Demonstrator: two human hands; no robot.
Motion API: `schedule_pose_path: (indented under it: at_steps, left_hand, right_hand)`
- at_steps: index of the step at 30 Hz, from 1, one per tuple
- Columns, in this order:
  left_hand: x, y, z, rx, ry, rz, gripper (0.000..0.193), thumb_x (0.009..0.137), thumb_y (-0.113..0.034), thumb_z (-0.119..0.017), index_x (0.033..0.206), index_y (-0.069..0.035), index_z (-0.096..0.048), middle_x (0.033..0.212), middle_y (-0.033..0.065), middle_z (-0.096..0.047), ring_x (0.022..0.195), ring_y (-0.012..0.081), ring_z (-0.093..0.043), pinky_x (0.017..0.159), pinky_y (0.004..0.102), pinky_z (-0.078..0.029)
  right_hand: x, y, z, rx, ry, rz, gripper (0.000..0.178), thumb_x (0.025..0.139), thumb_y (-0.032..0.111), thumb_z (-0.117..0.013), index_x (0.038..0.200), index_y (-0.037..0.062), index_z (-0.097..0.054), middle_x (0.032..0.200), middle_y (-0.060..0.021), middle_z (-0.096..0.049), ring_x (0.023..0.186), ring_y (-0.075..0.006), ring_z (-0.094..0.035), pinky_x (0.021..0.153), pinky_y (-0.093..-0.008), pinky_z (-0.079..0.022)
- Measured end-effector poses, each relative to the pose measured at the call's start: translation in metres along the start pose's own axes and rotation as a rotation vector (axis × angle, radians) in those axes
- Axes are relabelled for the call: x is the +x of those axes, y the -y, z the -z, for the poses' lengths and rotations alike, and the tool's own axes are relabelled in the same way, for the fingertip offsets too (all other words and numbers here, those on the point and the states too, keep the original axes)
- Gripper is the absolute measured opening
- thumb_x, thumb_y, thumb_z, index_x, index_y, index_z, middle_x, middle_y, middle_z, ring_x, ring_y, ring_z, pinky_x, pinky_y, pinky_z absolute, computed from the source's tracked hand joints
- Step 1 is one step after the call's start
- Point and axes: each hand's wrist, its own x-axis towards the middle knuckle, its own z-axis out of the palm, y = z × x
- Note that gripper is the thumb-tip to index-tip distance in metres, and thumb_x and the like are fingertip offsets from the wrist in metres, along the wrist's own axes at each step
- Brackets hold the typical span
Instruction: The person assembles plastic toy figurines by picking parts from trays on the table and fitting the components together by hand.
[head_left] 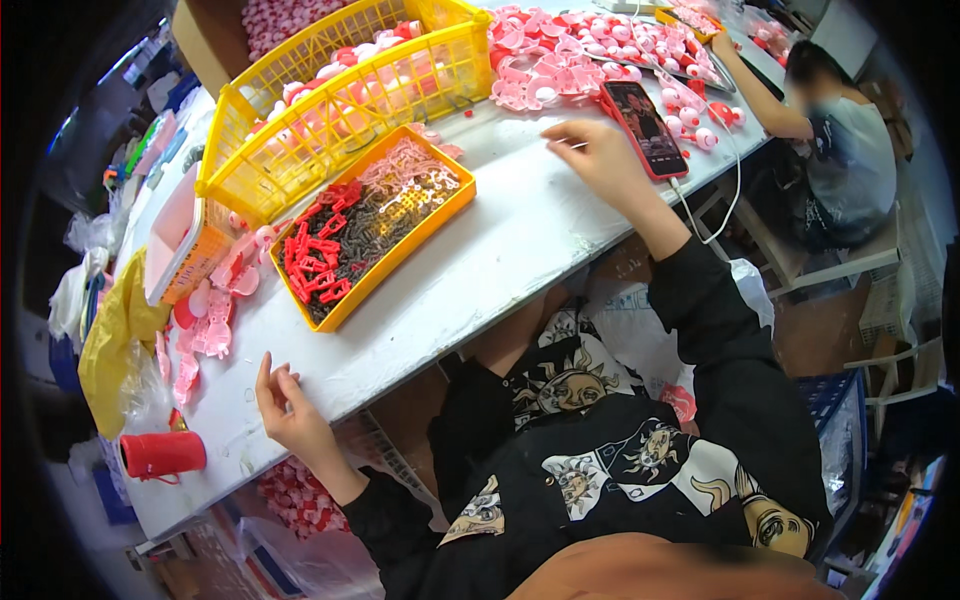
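My left hand (297,418) is at the near edge of the white table (440,300), its index finger raised and the others loosely bent. Nothing shows in it. Farther right, my right hand (605,165) hovers over the tabletop with fingers stretched to the left, also holding nothing visible. Right beside it a phone in a red case (645,130) leans on the table, a white cable (738,170) plugged into its lower end. Between my hands lies a shallow yellow tray (405,258) of red plastic clips (318,250), dark screws (375,232) and pale pink small parts (405,165).
Behind the tray stands a yellow basket (240,165) of pink and white parts. More pink plastic pieces (545,55) are heaped at the back. At left are a white-and-orange container (185,250), loose pink shells (215,325) and a red cylinder (163,454). Another person (840,150) sits at right.
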Motion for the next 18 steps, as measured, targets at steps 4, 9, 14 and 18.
schedule_pose_path:
  at_steps: [4,9,14,18]
  left_hand:
    - [0.008,-0.004,-0.003,0.157,0.112,0.071,0.033,0.091,-0.012,-0.057,0.124,-0.007,-0.058,0.086,0.0048,-0.06,0.069,0.0098,-0.052,0.065,0.0245,-0.045]
    - [0.007,0.002,-0.004,0.238,0.151,-0.021,0.037,0.089,-0.01,-0.059,0.125,-0.008,-0.056,0.094,0.0066,-0.057,0.067,0.0113,-0.049,0.062,0.0257,-0.043]
    - [0.002,-0.001,-0.003,0.275,0.163,-0.088,0.038,0.087,-0.01,-0.06,0.125,-0.008,-0.056,0.099,0.0072,-0.056,0.07,0.0122,-0.048,0.065,0.0264,-0.043]
    - [0.0,-0.006,-0.006,0.345,0.161,-0.135,0.04,0.086,-0.009,-0.062,0.125,-0.009,-0.056,0.098,0.0065,-0.056,0.07,0.0131,-0.048,0.065,0.0267,-0.042]
  right_hand:
    - [0.013,0.02,-0.037,0.038,0.171,0.176,0.023,0.084,0.01,-0.062,0.105,0.0025,-0.065,0.099,-0.013,-0.065,0.087,-0.0233,-0.064,0.079,-0.0329,-0.052]
    - [0.064,0.01,-0.097,-0.136,0.24,0.615,0.032,0.082,0.01,-0.061,0.113,0.0047,-0.06,0.112,-0.0143,-0.059,0.102,-0.03,-0.057,0.088,-0.0383,-0.047]
    - [0.095,0.007,-0.117,-0.261,0.397,0.434,0.039,0.083,0.019,-0.061,0.12,0.0085,-0.059,0.109,-0.0169,-0.062,0.101,-0.0339,-0.058,0.087,-0.0417,-0.047]
    - [0.108,-0.01,-0.128,-0.096,0.347,0.392,0.028,0.085,0.017,-0.062,0.111,0.0055,-0.064,0.099,-0.0166,-0.066,0.094,-0.033,-0.061,0.084,-0.0381,-0.048]
